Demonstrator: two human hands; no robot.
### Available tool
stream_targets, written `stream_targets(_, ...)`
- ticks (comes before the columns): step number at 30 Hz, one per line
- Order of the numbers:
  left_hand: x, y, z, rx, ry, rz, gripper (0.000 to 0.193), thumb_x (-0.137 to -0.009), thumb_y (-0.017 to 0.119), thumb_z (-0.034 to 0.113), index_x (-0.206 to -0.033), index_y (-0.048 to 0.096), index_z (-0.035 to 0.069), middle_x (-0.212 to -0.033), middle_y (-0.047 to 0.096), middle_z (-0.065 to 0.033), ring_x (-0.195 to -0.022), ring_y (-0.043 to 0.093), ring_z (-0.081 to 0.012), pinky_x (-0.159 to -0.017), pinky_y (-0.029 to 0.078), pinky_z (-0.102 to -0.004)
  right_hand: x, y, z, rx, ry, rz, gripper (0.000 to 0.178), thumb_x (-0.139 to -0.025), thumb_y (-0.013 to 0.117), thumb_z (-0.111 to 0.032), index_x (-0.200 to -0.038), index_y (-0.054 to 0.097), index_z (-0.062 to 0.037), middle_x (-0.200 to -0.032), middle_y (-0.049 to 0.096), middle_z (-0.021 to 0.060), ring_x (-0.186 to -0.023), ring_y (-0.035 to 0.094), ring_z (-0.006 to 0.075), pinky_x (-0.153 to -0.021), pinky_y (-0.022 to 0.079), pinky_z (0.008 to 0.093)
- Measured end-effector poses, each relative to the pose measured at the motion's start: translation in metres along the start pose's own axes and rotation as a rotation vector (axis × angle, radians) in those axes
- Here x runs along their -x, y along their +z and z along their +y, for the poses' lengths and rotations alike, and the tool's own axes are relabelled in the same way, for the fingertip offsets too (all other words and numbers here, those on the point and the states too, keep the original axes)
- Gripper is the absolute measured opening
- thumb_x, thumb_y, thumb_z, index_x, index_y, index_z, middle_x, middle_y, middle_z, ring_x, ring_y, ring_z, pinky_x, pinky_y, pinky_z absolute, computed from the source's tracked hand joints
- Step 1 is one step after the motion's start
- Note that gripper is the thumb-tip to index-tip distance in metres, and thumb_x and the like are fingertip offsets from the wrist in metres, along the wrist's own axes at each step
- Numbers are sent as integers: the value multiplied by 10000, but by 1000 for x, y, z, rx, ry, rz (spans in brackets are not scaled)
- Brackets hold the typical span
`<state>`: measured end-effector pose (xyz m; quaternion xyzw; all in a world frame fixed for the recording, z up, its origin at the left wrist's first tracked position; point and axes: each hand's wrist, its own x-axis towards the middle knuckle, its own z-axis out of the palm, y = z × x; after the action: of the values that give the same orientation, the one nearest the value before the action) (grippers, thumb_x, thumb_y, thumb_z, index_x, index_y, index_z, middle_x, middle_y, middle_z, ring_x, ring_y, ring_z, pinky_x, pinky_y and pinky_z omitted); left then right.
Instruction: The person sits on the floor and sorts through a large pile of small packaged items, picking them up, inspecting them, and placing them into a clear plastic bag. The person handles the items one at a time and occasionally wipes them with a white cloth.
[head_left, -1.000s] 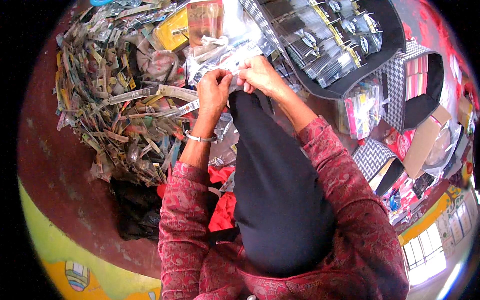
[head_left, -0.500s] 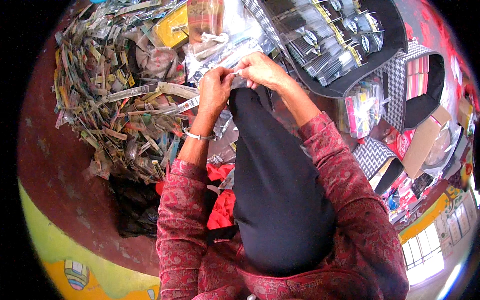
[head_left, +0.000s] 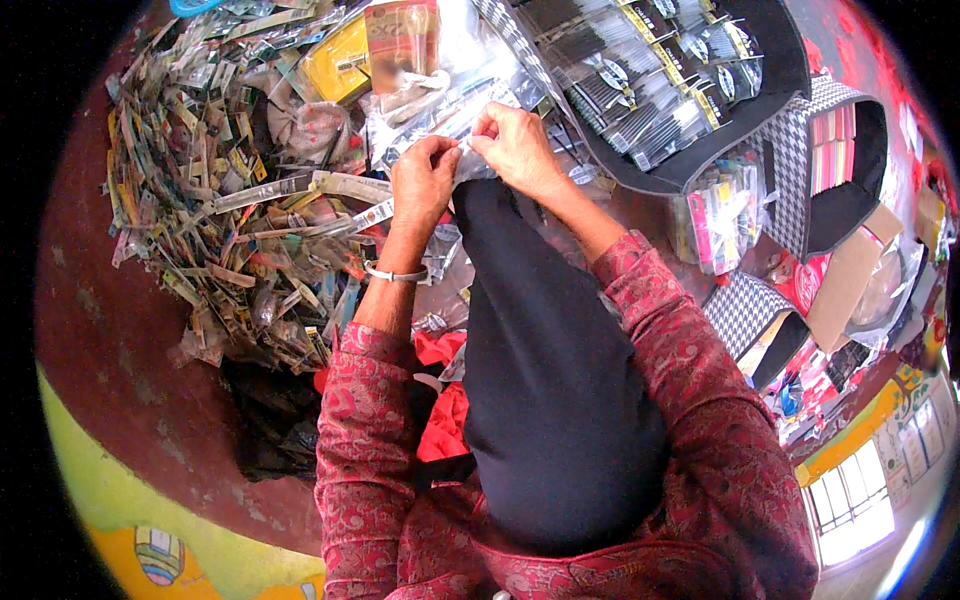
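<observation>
Both hands, left hand (head_left: 425, 180) and right hand (head_left: 515, 148), pinch a clear plastic packet (head_left: 470, 150) over the raised knee (head_left: 500, 230), which steadies it.

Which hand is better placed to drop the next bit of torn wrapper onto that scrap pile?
Left, probably. The left hand pinches the clear plastic packet on the side next to the scrap pile. The right hand grips the packet's top on the far side, nearer the black tray.
</observation>
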<state>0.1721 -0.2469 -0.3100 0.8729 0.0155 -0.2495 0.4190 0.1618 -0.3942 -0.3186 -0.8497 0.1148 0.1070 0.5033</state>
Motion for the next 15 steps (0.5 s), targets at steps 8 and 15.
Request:
stream_targets(8, 0, 1, 1, 34, -38, 24, 170, -786, 589, 134, -873, 604, -11, -622, 586, -49, -547, 510, -91, -528, 422, -254, 21, 4, -11, -97, -32, 27, 127, -695, 582, -105, -754, 594, 6, -731, 604, 165, -700, 595, 313, -642, 464, 380)
stream_targets(15, 2, -8, 4, -70, 71, 35, 200, -753, 606, 98, -931, 607, 6, -659, 615, -91, -580, 565, -123, -563, 446, -263, 16, 3, -11, -30, 16, 48, 114, -684, 628, -140, -720, 631, -31, -708, 618, 139, -663, 607, 280, -618, 466, 361)
